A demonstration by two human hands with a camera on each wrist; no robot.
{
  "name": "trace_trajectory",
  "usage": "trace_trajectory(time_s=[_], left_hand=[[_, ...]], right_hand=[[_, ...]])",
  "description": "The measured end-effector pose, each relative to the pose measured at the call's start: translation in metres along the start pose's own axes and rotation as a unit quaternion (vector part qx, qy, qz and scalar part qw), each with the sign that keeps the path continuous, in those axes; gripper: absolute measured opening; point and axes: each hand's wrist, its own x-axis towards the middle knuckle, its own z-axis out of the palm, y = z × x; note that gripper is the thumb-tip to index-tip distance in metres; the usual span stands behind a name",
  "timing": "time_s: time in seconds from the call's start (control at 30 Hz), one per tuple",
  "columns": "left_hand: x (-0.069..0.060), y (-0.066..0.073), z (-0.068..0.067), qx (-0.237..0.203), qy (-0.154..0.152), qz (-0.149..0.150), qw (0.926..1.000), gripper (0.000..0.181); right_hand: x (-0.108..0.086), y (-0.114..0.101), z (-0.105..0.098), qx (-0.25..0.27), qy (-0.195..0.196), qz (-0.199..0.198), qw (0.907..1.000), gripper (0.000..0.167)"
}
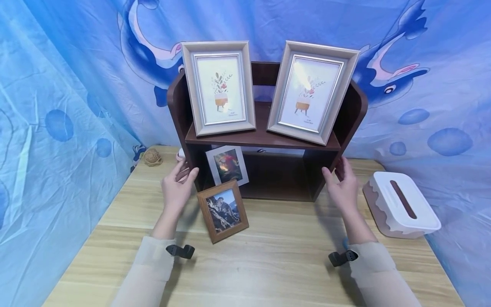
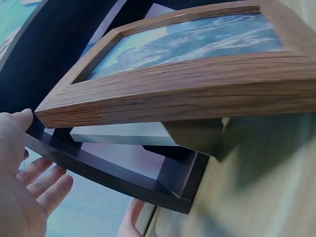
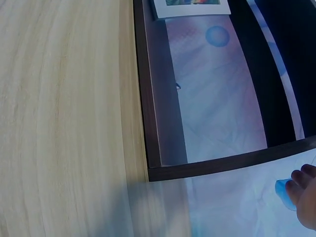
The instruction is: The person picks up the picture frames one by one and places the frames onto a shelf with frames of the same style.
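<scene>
A dark brown two-tier desktop shelf stands on the table between both hands. My left hand holds its left side panel, thumb at the front edge and fingers along the outside. On the opposite side, my right hand holds the right panel, its thumb at the front edge; the right wrist view shows only part of its fingers. Two beige picture frames with plant prints, a left one and a right one, lean on the upper tier. Below sits a white-framed parrot picture.
A wooden frame with a big-cat picture stands tilted in front of the shelf's lower left. To the right is a white-lidded tissue box. A twine ball lies at the back left. Blue curtains surround the table.
</scene>
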Motion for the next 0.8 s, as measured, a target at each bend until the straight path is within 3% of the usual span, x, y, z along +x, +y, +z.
trace_trajectory(time_s=[0.13,0.2,0.27,0.37,0.43,0.6,0.8], left_hand=[[-0.010,0.000,-0.005,-0.006,-0.008,0.005,0.9999,0.049],[-0.014,0.000,-0.008,-0.012,-0.009,0.010,0.9998,0.048],[-0.020,0.009,-0.010,-0.013,-0.011,0.003,0.9998,0.047],[-0.029,0.023,-0.013,-0.003,-0.017,-0.007,0.9998,0.043],[-0.033,0.024,-0.014,0.006,-0.020,-0.020,0.9996,0.042],[-0.036,-0.003,-0.017,0.022,-0.030,-0.026,0.9990,0.037],[-0.044,-0.009,-0.021,0.042,-0.050,-0.022,0.9976,0.035]], right_hand=[[-0.002,-0.017,0.003,0.006,-0.001,-0.006,1.0000,0.055],[0.000,-0.008,0.006,0.007,0.003,-0.014,0.9999,0.054],[0.004,0.006,0.009,-0.001,0.009,-0.019,0.9998,0.050],[0.009,0.024,0.012,-0.027,0.018,-0.025,0.9992,0.035],[0.010,0.027,0.012,-0.039,0.022,-0.037,0.9983,0.022],[0.011,0.029,0.011,-0.052,0.033,-0.077,0.9952,0.009],[0.012,0.028,0.011,-0.078,0.037,-0.081,0.9930,0.008]])
